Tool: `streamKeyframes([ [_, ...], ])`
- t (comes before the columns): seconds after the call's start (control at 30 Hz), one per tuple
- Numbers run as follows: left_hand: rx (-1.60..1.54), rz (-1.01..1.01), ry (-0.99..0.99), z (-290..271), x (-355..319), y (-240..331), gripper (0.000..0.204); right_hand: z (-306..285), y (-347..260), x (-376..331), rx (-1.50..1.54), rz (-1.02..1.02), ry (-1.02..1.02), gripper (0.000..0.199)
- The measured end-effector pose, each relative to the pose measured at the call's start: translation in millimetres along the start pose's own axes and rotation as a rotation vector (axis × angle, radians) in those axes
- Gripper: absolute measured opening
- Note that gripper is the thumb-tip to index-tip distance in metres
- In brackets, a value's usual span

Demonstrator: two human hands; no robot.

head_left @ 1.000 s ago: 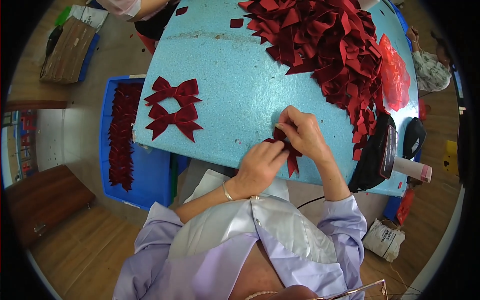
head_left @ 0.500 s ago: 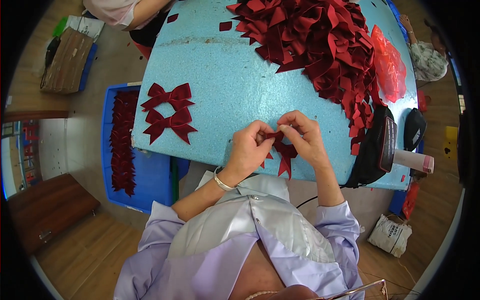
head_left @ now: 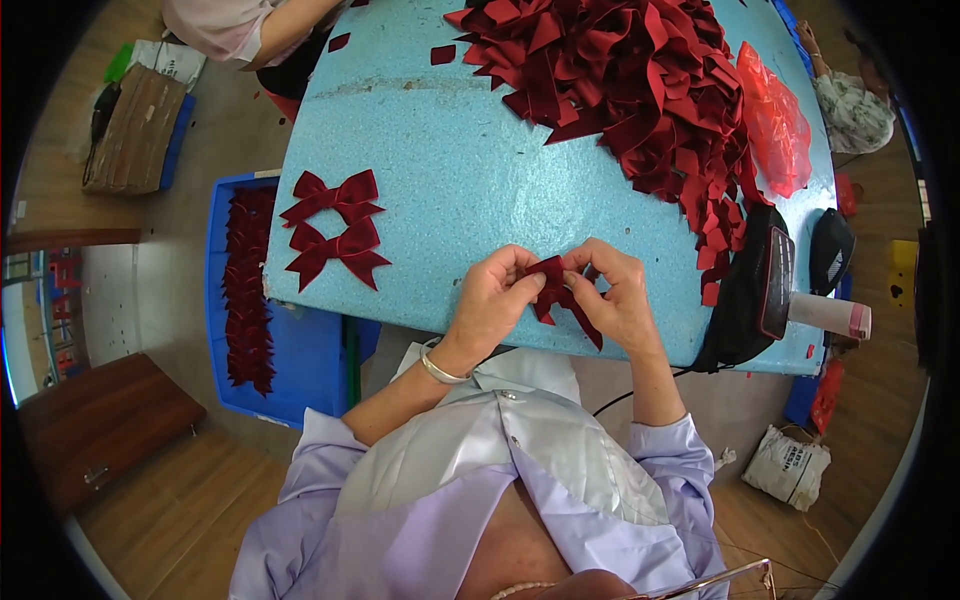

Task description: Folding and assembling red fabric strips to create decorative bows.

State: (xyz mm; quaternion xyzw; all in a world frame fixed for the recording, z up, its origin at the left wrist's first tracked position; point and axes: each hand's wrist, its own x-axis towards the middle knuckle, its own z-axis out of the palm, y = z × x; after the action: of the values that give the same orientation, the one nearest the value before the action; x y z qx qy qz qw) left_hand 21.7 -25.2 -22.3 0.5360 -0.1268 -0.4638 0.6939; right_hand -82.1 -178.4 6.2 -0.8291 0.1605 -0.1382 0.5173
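Note:
Between my two hands, over the near part of the table, is a dark red velvet bow with its tails hanging toward me. My left hand pinches the bow's left side between thumb and fingers. On the other side, my right hand grips it with thumb and forefinger; part of the bow is hidden behind the fingers. Two finished-looking red bows lie on the table to the left, an upper bow and a lower bow, one just below the other.
A large heap of red ribbon pieces covers the table's far right. Beside it lie a red plastic bag and a black pouch. At left, a blue crate holds stacked bows. Other people's arms show beyond.
The bow has turned in my hands, and its loop now shows flatter between my fingertips. My right hand has shifted slightly, with its fingers more curled around the bow.

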Motion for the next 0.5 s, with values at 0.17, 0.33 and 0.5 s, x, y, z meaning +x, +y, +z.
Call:
streamKeyframes([
  [0.17, -0.061, -0.115, -0.012, -9, -2, 6, 0.008, -1, 1, -5, -0.03, 0.071, 0.139, 0.016],
  [0.33, -0.042, -0.069, -0.021, -3, -2, 9, 0.008, -3, -15, 0, -0.011, -0.115, 0.072, 0.018],
  [0.5, -0.018, 0.005, -0.062, 2, -4, 9, 0.009, -3, -13, 2, 0.056, -0.129, -0.045, 0.02],
])
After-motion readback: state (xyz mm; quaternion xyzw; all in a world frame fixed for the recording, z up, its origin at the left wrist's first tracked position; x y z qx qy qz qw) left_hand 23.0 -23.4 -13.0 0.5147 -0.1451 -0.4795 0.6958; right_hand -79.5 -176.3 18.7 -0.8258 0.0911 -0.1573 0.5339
